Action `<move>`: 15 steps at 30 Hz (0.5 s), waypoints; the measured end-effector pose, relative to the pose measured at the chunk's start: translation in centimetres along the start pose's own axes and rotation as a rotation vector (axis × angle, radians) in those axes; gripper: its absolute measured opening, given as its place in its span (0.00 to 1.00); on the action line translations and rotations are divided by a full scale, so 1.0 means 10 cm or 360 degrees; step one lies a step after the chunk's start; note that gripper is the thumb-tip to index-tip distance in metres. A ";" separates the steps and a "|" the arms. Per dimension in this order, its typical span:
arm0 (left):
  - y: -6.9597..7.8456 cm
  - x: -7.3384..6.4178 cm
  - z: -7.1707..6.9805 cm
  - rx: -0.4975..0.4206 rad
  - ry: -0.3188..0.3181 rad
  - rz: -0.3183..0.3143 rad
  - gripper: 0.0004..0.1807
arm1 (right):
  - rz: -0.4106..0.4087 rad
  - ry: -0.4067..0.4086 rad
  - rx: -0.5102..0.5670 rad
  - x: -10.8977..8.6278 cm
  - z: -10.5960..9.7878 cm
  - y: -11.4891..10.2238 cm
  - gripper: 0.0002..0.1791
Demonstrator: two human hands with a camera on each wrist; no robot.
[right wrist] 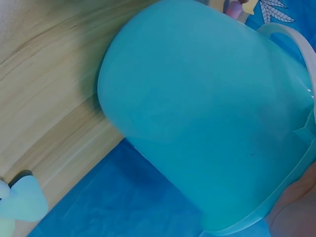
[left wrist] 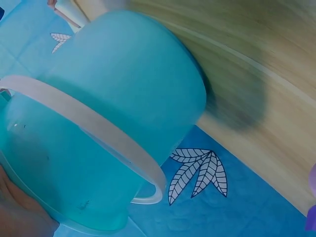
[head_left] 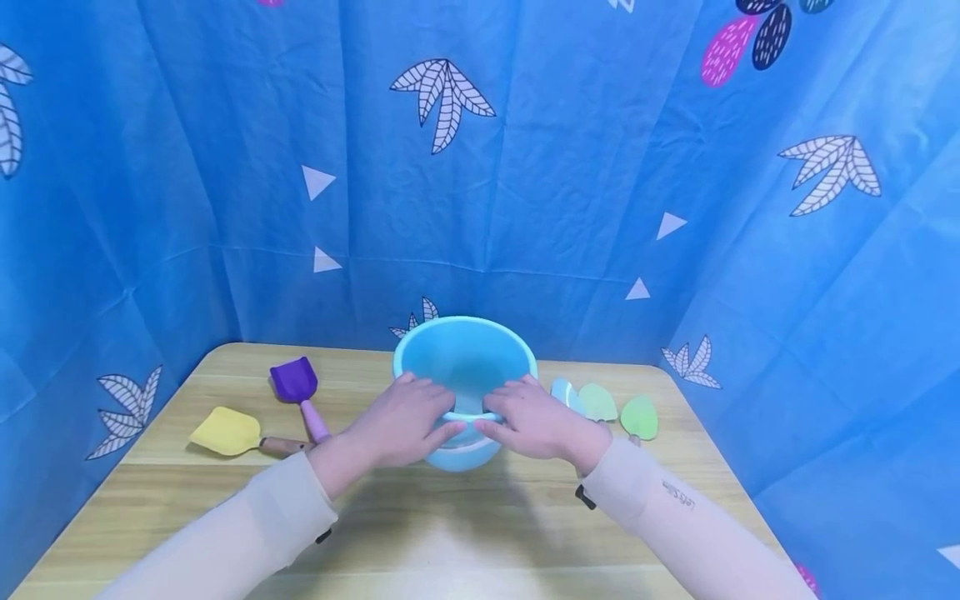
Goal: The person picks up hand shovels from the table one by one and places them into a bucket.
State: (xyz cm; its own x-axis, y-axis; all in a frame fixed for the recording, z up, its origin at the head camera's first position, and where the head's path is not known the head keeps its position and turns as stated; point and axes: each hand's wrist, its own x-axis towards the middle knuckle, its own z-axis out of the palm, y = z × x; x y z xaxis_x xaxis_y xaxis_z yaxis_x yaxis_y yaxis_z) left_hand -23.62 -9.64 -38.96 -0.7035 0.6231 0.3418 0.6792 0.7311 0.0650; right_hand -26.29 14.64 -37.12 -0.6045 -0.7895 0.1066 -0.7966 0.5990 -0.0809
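A light blue bucket point(head_left: 465, 354) is at the middle of the wooden table, its mouth tipped toward me. My left hand point(head_left: 412, 417) grips the near rim on the left, fingers curled over the edge and thumb outside. Just beside it, my right hand point(head_left: 536, 421) holds the same rim on the right. The two thumbs point at each other. A pale carry handle point(left wrist: 89, 116) crosses the bucket in the left wrist view. The bucket's inside looks bare where it shows. Whether its base touches the table cannot be told.
Left of the bucket lie a purple toy shovel point(head_left: 294, 380) and a yellow one point(head_left: 227, 432) with a brown handle. On the right are light blue point(head_left: 566, 394), pale green point(head_left: 597, 402) and green point(head_left: 640, 417) blades, partly behind my right arm. Blue patterned curtain point(head_left: 465, 208) surrounds the table point(head_left: 465, 550).
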 end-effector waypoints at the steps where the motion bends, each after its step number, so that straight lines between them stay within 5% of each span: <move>1: 0.01 0.00 0.00 -0.0001 -0.0005 0.0001 0.16 | 0.0000 -0.0001 0.0000 -0.01 0.00 -0.01 0.22; 15: 0.06 -0.03 0.00 0.0027 0.0019 0.0026 0.18 | 0.0007 0.0000 -0.0002 -0.06 -0.03 -0.06 0.25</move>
State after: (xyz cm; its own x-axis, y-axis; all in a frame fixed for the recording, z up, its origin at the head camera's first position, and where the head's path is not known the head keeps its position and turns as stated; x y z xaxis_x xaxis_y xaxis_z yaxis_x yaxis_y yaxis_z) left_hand -22.98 -9.44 -39.03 -0.6898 0.6316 0.3540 0.6867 0.7256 0.0435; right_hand -25.41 14.81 -36.83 -0.6080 -0.7868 0.1063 -0.7939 0.6027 -0.0802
